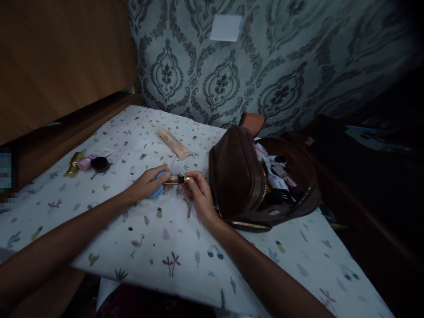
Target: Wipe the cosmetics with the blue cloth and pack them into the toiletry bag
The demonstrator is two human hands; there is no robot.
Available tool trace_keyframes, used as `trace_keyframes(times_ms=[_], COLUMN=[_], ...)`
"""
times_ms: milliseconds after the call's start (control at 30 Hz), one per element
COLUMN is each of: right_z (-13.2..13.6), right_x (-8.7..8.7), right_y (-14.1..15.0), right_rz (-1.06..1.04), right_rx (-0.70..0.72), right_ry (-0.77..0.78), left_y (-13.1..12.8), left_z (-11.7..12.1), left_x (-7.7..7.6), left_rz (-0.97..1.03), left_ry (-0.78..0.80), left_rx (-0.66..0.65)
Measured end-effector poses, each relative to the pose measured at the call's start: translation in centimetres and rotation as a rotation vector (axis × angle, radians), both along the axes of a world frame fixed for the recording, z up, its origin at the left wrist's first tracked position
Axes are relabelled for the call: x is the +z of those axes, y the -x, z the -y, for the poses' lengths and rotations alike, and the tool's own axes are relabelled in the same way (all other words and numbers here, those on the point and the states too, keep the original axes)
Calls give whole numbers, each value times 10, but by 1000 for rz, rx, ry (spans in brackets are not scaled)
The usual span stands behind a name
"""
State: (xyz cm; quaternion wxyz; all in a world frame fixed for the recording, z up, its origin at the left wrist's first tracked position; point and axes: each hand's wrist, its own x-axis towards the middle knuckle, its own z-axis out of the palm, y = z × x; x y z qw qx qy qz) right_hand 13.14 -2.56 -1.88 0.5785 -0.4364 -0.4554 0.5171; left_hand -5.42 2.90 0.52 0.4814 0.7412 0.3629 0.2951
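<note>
My left hand point(149, 182) grips one end of a slim gold cosmetic tube point(172, 179). A blue cloth point(158, 191) is bunched in the same hand, under the fingers. The fingers of my right hand point(200, 192) pinch the tube's other gold end, and a dark band shows between the two gold parts. Whether it is a lipstick or a mascara I cannot tell. Just right of my right hand stands a brown leather bag point(236, 170), unzipped, with several cosmetics point(280, 176) inside. A beige squeeze tube point(175, 143) lies beyond my hands.
On the left of the patterned table cover point(172, 225) lie a gold item point(74, 163), a pink tube point(85, 164) and a round black compact point(100, 164). A wooden panel point(66, 62) borders the left side; a papered wall point(221, 84) stands behind.
</note>
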Motion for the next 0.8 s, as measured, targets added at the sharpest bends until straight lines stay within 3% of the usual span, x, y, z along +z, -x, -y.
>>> trace_keyframes(times_ms=[433,800], right_z=[0,-2], right_x=[-2,-2], right_y=[-1,0], right_rz=[-64,-21], right_rx=[25,-66], right_ry=[-42,-93], left_y=[-1,2], left_z=[-1,-2], left_x=[-2,-4], left_rz=[50,69], left_ry=[9,106], left_rx=[13,39])
